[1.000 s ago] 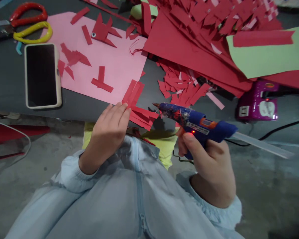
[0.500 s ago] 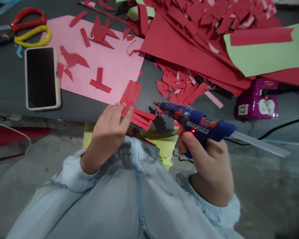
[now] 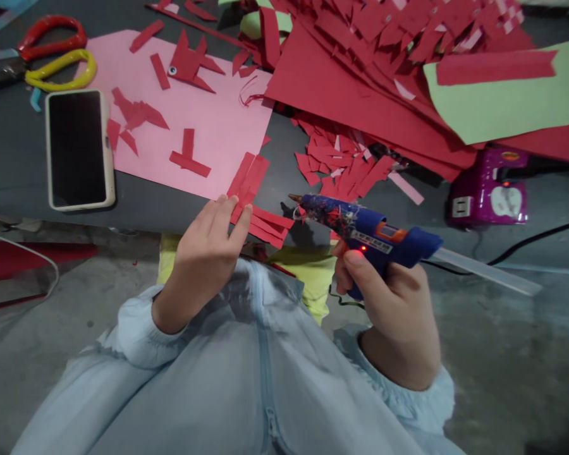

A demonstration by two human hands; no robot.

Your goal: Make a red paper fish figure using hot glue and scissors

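Note:
My right hand is wrapped round a blue glue gun, its red light lit and its nozzle pointing left. A clear glue stick juts from the gun's back end. My left hand lies with fingers extended on the near end of some red paper strips at the table's front edge. More red strips lie just right of its fingertips. Beyond it is a pink sheet bearing a red paper fish with an eye and other red cut pieces.
A phone and red-and-yellow scissors lie at the left. Red scraps, large red sheets and a green sheet fill the back and right. A purple power box stands at the right, with a black cable nearby.
My right hand and the glue gun have shifted slightly left. My left hand has stayed on the red strips.

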